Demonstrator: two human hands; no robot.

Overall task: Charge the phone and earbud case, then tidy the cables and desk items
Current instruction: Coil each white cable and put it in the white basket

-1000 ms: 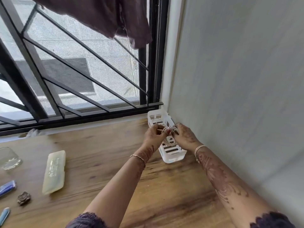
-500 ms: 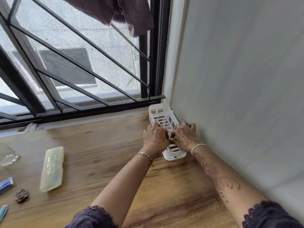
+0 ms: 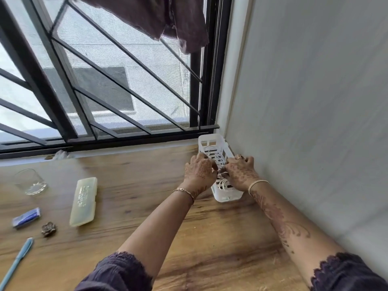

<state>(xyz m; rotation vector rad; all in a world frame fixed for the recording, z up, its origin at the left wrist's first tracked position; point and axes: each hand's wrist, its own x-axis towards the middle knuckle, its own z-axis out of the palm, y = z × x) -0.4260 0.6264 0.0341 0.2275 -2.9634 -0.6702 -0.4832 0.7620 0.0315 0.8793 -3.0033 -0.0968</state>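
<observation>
Both my hands are over the white slotted plastic basket [image 3: 227, 196], right of centre in the frame, where the wood-grain desk [image 3: 147, 185] meets the grey wall [image 3: 315, 101]. The basket lies lengthwise along the wall, far end near the window corner.

The thin white coiled cable [image 3: 223, 184] is inside the basket. Loops show at the near end below my wrists, w/ more strands at the far end above my knuckles.

My left hand [image 3: 200, 170] is palm down w/ fingers curled, thumb & forefinger pinching the cable at the basket's middle. My right hand [image 3: 241, 173] faces it, almost touching. Its thumb & forefinger nip the same loops, and the other fingers are curled over the rim on the wall side. Most fingertips are hidden, so can't tell how firm the hold is.

Left part of the frame, well apart from the basket:
- a clear glass tumbler [image 3: 31, 182], upright
- a pale yellow oblong plastic case [image 3: 84, 201], lying flat
- a small blue packet [image 3: 26, 217]
- a little brown crumpled lump [image 3: 48, 228] just beside the packet; can't tell what it is
- a light blue pen [image 3: 17, 259] at lower left

A purple cloth [image 3: 168, 15] hangs at the top, in front of the black window grille [image 3: 126, 55].
</observation>
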